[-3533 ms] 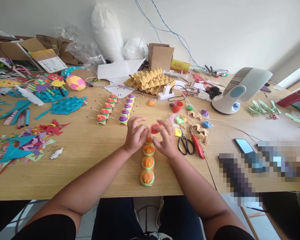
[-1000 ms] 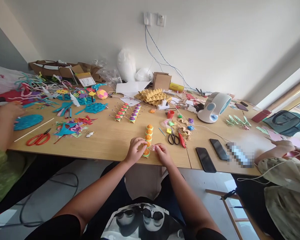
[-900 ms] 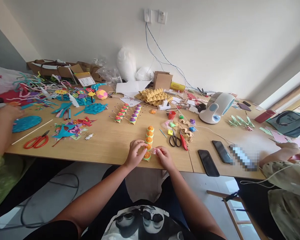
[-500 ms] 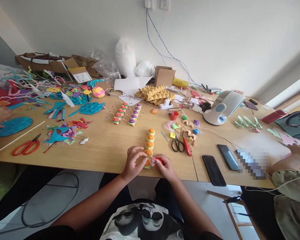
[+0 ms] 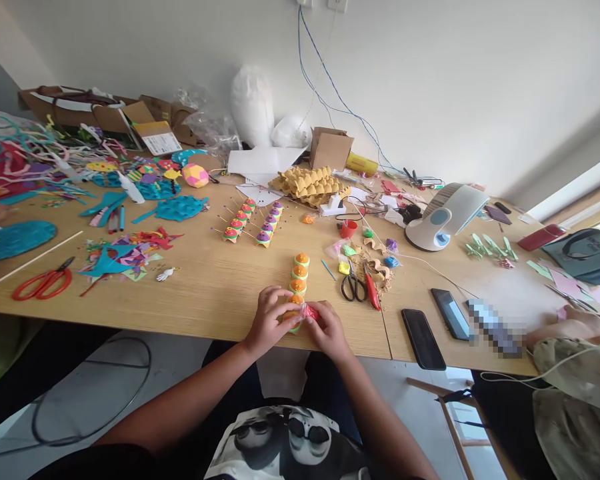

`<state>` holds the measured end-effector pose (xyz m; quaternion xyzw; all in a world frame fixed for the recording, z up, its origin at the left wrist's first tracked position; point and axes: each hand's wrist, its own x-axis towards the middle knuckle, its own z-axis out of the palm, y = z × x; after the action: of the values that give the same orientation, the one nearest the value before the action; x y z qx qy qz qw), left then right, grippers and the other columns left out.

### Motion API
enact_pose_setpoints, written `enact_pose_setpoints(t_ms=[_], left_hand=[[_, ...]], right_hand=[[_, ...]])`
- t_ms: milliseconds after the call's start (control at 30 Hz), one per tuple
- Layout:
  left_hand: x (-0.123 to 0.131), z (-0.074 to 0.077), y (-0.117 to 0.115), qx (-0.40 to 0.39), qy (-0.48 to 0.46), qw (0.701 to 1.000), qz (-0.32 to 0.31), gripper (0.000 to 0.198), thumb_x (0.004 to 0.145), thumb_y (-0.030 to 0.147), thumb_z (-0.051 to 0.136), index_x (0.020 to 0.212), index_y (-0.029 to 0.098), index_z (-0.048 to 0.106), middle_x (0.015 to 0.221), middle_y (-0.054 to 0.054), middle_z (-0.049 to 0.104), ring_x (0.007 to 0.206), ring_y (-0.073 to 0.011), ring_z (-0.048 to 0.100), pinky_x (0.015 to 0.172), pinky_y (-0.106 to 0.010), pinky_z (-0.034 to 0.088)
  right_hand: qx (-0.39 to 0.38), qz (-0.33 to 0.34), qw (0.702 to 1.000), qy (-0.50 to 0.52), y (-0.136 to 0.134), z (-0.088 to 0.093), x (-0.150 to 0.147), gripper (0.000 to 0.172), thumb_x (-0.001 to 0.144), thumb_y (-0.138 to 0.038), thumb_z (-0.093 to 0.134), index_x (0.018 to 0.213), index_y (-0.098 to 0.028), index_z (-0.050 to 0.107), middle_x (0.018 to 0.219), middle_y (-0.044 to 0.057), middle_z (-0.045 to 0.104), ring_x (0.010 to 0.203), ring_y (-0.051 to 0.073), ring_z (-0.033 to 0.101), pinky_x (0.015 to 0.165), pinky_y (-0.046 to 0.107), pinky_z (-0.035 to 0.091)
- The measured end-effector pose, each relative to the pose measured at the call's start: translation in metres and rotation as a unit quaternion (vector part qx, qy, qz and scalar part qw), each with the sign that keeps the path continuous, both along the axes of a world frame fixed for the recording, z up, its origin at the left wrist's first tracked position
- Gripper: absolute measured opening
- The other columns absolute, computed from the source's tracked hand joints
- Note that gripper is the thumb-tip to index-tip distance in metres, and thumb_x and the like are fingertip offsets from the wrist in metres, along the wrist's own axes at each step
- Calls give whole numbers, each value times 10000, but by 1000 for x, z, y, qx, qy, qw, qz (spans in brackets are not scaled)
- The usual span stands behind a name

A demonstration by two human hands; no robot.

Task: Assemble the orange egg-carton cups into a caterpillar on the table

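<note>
A row of orange-and-green egg-carton cups (image 5: 299, 272) runs away from me on the wooden table (image 5: 215, 287). My left hand (image 5: 269, 320) is closed around the nearest cup at the table's front edge. My right hand (image 5: 329, 327) pinches a small clear packet with red clay (image 5: 311, 311) right beside that cup. Both hands touch at the fingertips.
Black scissors (image 5: 354, 287) and a red cutter (image 5: 371, 292) lie just right of the row, with small clay packets (image 5: 347, 252). Two phones (image 5: 423, 329) lie further right, a fan (image 5: 446, 216) behind. Other people's hands (image 5: 573, 328) work at both sides. Paper scraps and red scissors (image 5: 43, 284) lie left.
The view has pulled back and shifted. My hands came from the far end of the cup row to its nearest cup at the table edge, the red packet staying in my right hand.
</note>
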<state>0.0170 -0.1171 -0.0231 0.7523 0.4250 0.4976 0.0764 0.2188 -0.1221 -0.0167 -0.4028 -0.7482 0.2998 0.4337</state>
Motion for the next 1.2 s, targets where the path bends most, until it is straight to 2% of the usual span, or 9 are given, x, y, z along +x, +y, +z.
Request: enact_pose_setpoints(t_ms=[300, 467, 600, 800, 1200], left_hand=[[-3, -4, -1, -5, 22, 999, -29, 151, 894, 283, 733, 1039, 315, 762, 1204, -41, 647, 1299, -262, 451, 1114, -492, 425], [-4, -4, -2, -1, 13, 999, -33, 145, 878, 273, 752, 1017, 313, 759, 1195, -36, 658, 1297, -259, 456, 1108, -495, 430], [-5, -4, -3, -6, 3, 999, -32, 76, 882, 248, 744, 939, 297, 757, 1164, -38, 666, 1290, -256, 468, 1094, -502, 450], [-5, -5, -4, -15, -8, 1000, -23, 72, 908, 238, 709, 936, 286, 754, 1142, -45, 671, 1279, -254, 472, 1087, -507, 453], [-4, -5, -7, 5, -7, 1000, -10, 91, 914, 210, 682, 976, 267, 715, 1118, -46, 668, 1267, -253, 479, 1090, -502, 441]], right_hand=[[26, 5, 1000, 17, -1, -12, 2, 225, 955, -285, 646, 1166, -238, 707, 965, 72, 640, 908, 198, 629, 785, 341, 539], [54, -11, 998, -5, -4, -12, 1, 240, 950, -260, 646, 1184, -260, 700, 1055, 89, 618, 987, 208, 631, 837, 363, 557], [60, -1, 997, -50, -8, -8, -1, 309, 959, -222, 609, 1264, -264, 633, 1126, 111, 634, 1054, 231, 629, 888, 400, 560], [84, -4, 990, -113, -12, -8, -4, 400, 952, -243, 613, 1347, -267, 553, 1199, 134, 635, 1100, 264, 627, 912, 440, 562], [98, -25, 988, -114, -11, -13, -2, 332, 977, -275, 601, 1309, -260, 592, 1134, 121, 638, 1037, 240, 644, 879, 405, 581]])
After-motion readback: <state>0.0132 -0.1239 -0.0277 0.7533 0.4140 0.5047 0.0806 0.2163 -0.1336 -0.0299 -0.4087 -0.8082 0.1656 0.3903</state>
